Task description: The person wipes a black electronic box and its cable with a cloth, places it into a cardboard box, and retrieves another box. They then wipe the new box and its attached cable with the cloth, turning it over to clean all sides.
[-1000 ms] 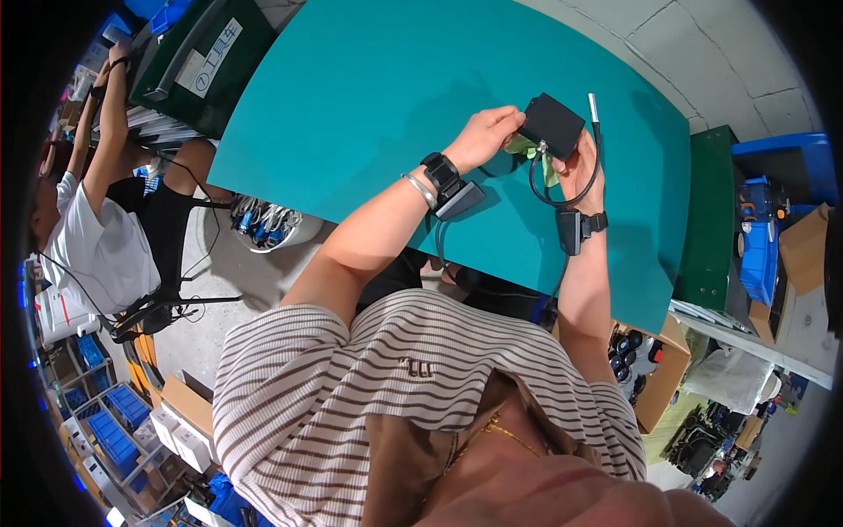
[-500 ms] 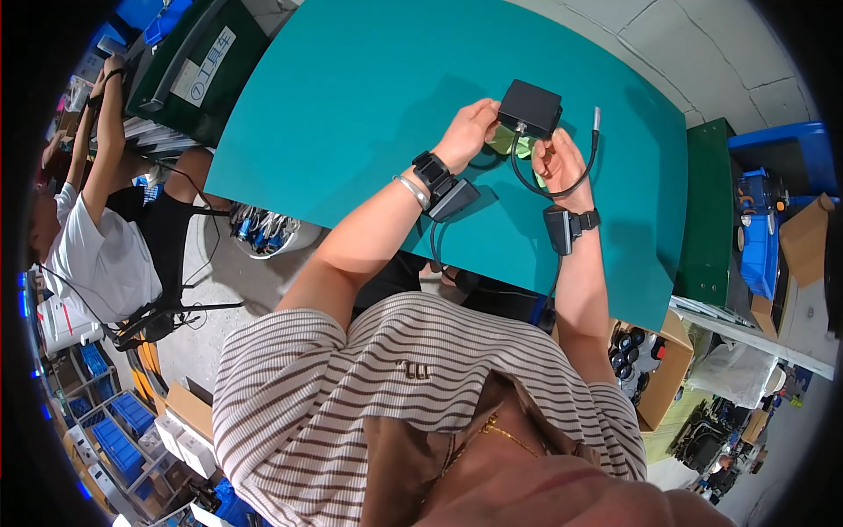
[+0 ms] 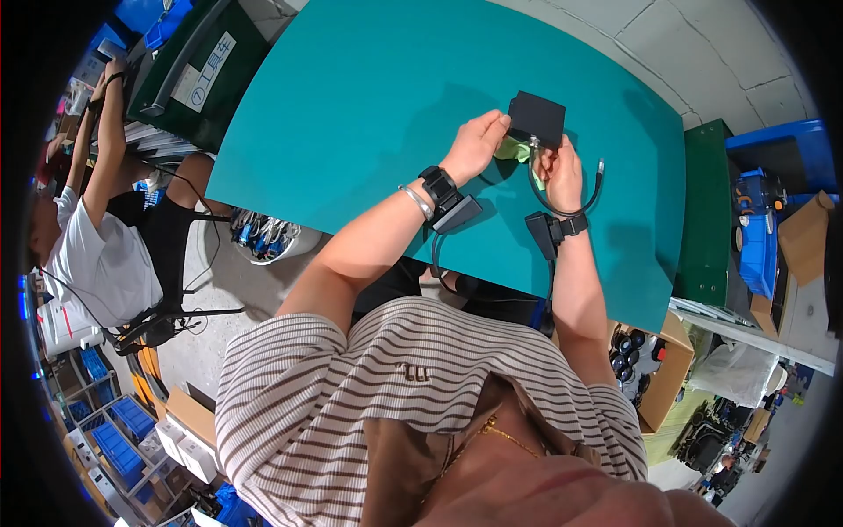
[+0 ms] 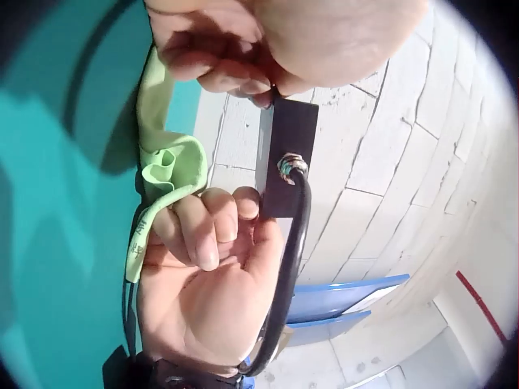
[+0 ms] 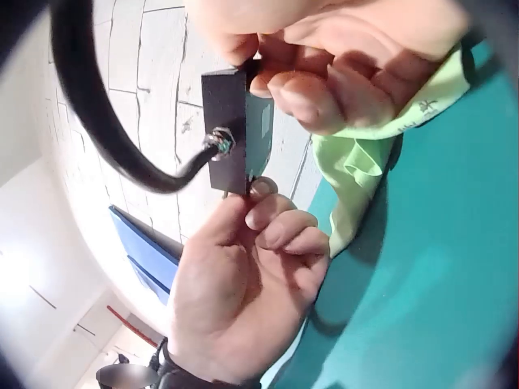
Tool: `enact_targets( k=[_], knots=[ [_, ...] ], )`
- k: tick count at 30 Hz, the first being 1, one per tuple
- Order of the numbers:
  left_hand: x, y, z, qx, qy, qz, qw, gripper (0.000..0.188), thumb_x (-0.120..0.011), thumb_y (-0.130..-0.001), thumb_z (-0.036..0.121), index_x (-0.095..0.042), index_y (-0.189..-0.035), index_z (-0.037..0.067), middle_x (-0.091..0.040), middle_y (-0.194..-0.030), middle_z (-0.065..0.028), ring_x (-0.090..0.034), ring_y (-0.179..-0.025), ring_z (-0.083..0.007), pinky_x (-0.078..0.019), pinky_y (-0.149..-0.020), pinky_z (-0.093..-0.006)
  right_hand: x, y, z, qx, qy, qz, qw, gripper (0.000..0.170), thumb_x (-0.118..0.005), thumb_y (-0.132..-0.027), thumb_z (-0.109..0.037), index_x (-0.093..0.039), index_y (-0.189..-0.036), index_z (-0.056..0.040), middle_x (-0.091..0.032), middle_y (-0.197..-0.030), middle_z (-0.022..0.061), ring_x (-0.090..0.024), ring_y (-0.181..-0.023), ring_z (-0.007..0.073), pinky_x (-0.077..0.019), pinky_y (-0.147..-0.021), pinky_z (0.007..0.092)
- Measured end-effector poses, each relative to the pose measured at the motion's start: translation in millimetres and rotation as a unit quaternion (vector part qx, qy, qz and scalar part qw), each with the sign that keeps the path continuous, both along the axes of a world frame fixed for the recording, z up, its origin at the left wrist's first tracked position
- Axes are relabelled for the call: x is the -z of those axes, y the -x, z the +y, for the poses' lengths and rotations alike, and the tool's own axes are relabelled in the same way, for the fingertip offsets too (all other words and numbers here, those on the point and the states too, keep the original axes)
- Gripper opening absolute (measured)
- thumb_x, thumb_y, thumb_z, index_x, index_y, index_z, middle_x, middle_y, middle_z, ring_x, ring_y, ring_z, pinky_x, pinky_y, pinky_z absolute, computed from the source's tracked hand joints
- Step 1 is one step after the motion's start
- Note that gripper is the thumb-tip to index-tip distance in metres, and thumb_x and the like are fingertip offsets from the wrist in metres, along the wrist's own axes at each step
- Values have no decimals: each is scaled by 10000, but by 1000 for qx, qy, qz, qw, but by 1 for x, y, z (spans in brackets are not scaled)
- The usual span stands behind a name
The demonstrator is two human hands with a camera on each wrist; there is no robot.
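Observation:
A flat black box (image 3: 537,120) is held up over the green table between both hands. My left hand (image 3: 476,146) pinches its left edge between thumb and fingers. My right hand (image 3: 563,176) pinches the opposite edge, its other fingers curled. From a metal cable gland (image 4: 291,167) on the box's narrow side, a black cable (image 5: 122,154) loops past my right wrist to a silver connector (image 3: 601,165). A light green cloth (image 4: 174,166) with small dark writing hangs below the box, against the fingers of my right hand.
The green tabletop (image 3: 351,114) spreads beneath, bounded by a white block wall (image 3: 702,53) behind. At the right stand a dark green cabinet (image 3: 705,211) and blue bins (image 3: 757,237). Another person (image 3: 97,237) sits at the left, near a white bucket of cables (image 3: 272,237).
The box and both hands have moved left, then slightly back down, and the box has turned in the hands. The cable's silver end has dropped lower beside the right hand.

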State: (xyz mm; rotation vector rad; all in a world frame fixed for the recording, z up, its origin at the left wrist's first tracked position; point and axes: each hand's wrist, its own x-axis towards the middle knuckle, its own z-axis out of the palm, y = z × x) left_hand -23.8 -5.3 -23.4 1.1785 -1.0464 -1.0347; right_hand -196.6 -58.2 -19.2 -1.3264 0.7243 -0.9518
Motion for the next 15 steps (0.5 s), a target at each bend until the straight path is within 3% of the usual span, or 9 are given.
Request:
enact_targets(
  k=[3, 9, 15],
  knots=[
    [-1, 3, 2, 9, 20, -15, 1000, 347, -450, -1001, 303, -466, -753, 61, -393, -654, 39, -364, -609, -62, -336, -556, -240, -4, -3, 2, 50, 0, -6, 999, 386, -295, -1025, -327, -456, -803, -56, -387, -614, 0, -385, -496, 100, -304, -462, 247],
    [1, 3, 2, 30, 33, -46, 998, 351, -445, -1000, 302, -452, -754, 51, -401, -650, 34, -372, -610, -70, -341, -552, -245, -11, -10, 7, 72, -51, -47, 995, 434, -261, -1026, -345, -455, -759, -64, -415, -598, 3, -371, -481, 97, -283, -455, 246],
    [0, 3, 2, 55, 3, -30, 998, 362, -438, -1000, 313, -463, -751, 52, -413, -633, 33, -407, -608, -73, -365, -565, -245, 0, -1, -1, 63, -36, -33, 997, 443, -243, -1027, -330, -453, -741, -66, -440, -581, 12, -368, -475, 86, -294, -457, 250]
  ],
)
